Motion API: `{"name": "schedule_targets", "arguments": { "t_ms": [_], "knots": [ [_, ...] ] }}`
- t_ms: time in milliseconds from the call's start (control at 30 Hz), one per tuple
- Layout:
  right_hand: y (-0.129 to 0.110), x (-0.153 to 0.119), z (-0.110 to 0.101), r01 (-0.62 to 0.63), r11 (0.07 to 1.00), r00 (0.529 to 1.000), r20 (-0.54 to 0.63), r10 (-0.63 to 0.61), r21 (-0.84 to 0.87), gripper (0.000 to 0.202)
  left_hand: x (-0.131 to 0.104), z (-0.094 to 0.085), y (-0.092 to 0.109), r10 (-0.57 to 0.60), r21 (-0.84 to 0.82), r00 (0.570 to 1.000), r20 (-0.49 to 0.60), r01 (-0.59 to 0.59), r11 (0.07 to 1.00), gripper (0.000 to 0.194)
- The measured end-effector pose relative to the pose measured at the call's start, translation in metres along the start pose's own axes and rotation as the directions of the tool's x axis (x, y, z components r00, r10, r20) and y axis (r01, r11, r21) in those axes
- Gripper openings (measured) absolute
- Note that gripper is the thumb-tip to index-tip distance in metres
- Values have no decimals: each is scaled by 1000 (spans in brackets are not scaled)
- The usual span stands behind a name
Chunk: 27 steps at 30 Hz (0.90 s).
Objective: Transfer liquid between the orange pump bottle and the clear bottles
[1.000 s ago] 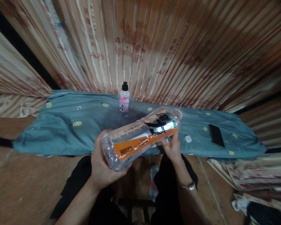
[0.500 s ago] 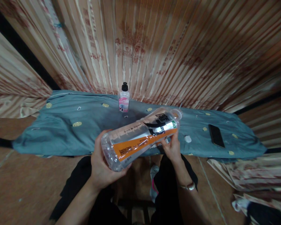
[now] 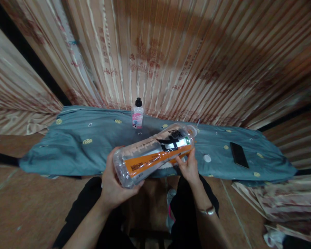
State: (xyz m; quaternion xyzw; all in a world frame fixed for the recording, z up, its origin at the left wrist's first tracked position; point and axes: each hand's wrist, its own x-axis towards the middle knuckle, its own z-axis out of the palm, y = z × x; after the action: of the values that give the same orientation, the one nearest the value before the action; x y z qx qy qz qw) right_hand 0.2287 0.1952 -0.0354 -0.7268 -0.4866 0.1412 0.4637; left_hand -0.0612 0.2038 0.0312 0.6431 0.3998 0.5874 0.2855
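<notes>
Clear bottle [image 3: 150, 157] held aslant over teal cloth [image 3: 75, 155]
I see left hand [image 3: 116, 186] wrapped round its near-left base, right hand [image 3: 188, 168] holding its far-right end — smooth plastic could slip if either loosens, perhaps toppling the small bottle [image 3: 137, 119] beyond

Passage open over cloth [image 3: 69, 152] left of large bottle [image 3: 155, 152]; small bottle [image 3: 137, 119] obstructs beyond, phone [image 3: 239, 154] at right.

"X" [image 3: 146, 163] on orange label [image 3: 158, 157] of clear bottle [image 3: 152, 147], other lettering [image 3: 137, 167] there blurred, characters [image 3: 102, 39] on curtain [image 3: 168, 45] unreadable
</notes>
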Motion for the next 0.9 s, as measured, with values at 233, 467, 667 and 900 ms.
{"name": "schedule_targets", "arguments": {
  "t_ms": [233,467,667,900],
  "knots": [
    [-4,0,1,9,999,1000,12,-9,35,88,-3,0,-4,-40,-60,999,-5,40,997,86],
    [0,2,2,46,998,999,1,-46,50,86,-3,1,-6,-66,-86,998,2,66,994,87],
    [6,3,5,102,994,995,-23,-102,37,88,-3,3,-7,-93,-99,996,4,93,991,91],
    [4,3,5,83,996,996,-22,-82,39,87,-1,3,-7,-100,-133,995,18,102,986,91]
  ]
}}
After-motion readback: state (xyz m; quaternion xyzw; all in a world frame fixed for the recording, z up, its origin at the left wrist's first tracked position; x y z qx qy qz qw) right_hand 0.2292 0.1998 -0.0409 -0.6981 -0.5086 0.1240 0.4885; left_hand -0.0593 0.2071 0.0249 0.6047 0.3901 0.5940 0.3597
